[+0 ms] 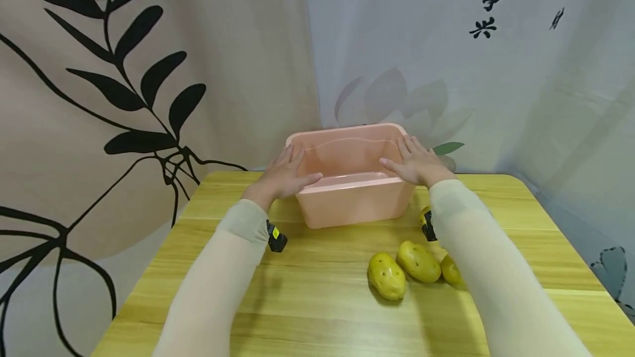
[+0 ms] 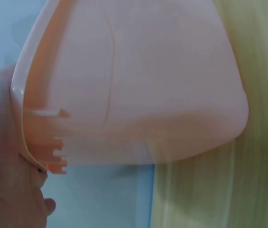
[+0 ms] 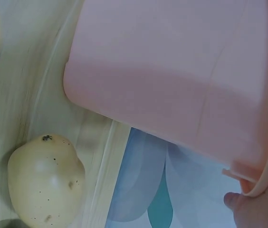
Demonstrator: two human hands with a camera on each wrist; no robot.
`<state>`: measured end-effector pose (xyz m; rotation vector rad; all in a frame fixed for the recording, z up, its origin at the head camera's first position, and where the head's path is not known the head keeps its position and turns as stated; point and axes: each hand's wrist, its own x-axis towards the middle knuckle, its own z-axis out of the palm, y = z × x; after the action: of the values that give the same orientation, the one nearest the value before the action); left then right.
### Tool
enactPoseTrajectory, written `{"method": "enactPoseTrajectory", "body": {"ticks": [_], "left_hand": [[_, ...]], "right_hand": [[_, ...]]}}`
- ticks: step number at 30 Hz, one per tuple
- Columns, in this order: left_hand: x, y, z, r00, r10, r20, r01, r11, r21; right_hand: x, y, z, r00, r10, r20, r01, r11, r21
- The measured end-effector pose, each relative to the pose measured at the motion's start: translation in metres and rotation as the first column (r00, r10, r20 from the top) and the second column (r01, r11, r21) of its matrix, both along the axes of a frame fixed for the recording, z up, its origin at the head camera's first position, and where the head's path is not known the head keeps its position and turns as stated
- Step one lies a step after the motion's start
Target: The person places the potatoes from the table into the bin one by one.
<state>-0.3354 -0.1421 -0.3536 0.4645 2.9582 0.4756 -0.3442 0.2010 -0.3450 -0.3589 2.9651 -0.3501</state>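
A pink plastic bin (image 1: pixel 354 203) stands at the far side of the wooden table. My left hand (image 1: pixel 284 176) lies over its left rim, fingers straight and thumb across the front corner. On the opposite rim rests my right hand (image 1: pixel 415 163), fingers extended and thumb reaching over the inside. The left wrist view shows the bin's outer side wall (image 2: pixel 148 71), with my hand along the rim. In the right wrist view, a fingertip (image 3: pixel 230 199) shows beside the rim's corner. Near my right forearm lie several yellow potatoes (image 1: pixel 387 276), one partly hidden by the sleeve.
The wooden table (image 1: pixel 297 302) ends just behind the bin. A printed cloth curtain (image 1: pixel 238 70) hangs along the back and sides. Black wrist devices, such as the left one (image 1: pixel 276 237), sit under both forearms.
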Motion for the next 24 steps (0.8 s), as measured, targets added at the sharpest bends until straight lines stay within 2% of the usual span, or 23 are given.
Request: {"method": "enactPoseTrajectory", "body": {"ticks": [12, 24], "left_hand": [[0.009, -0.003, -0.001, 1.000, 0.007, -0.015, -0.007, 1.000, -0.025], [0.025, -0.006, -0.002, 0.998, 0.020, -0.054, -0.023, 0.998, -0.055]], "right_hand": [[0.001, -0.001, -0.003, 1.000, 0.006, -0.011, -0.006, 1.000, -0.003], [0.000, -0.007, -0.004, 0.998, 0.044, -0.033, -0.044, 0.999, -0.005]]}}
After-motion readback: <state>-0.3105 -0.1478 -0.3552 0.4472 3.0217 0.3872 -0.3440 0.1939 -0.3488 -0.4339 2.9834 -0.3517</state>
